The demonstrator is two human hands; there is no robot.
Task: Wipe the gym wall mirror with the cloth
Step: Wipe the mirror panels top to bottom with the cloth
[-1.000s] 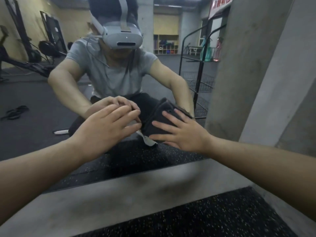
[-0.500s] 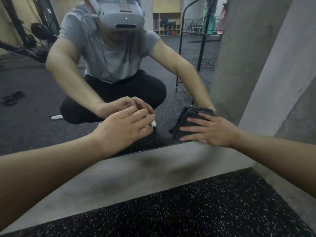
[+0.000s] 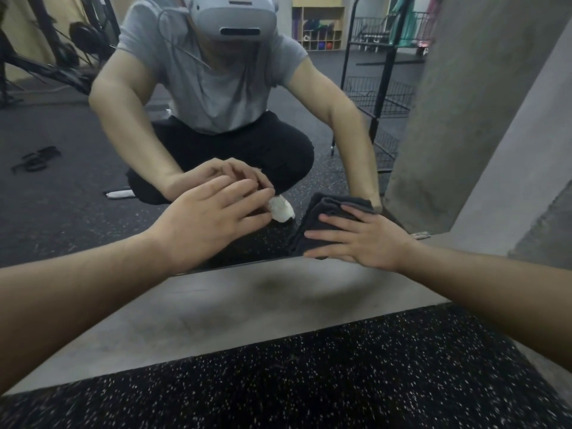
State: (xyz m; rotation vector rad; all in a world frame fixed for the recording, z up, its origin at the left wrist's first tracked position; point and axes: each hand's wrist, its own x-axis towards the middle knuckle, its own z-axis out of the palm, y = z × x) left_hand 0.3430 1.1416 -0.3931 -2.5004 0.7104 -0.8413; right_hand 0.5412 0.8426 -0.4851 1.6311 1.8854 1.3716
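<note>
The wall mirror [image 3: 71, 193] fills the upper part of the head view and reflects a crouching person in a headset. A folded dark grey cloth [image 3: 322, 218] lies flat against the glass near the mirror's bottom right corner. My right hand [image 3: 359, 239] presses it there with straight, spread fingers. My left hand [image 3: 210, 224] rests flat on the glass to the left of the cloth, fingers straight, holding nothing.
A grey concrete ledge [image 3: 247, 305] runs under the mirror, with speckled black rubber flooring [image 3: 309, 382] below it. A concrete pillar [image 3: 510, 150] bounds the mirror on the right. The mirror reflects a black wire rack and gym equipment.
My right hand has slid the cloth down and to the right, to the mirror's bottom corner. The left hand has shifted a little lower on the glass.
</note>
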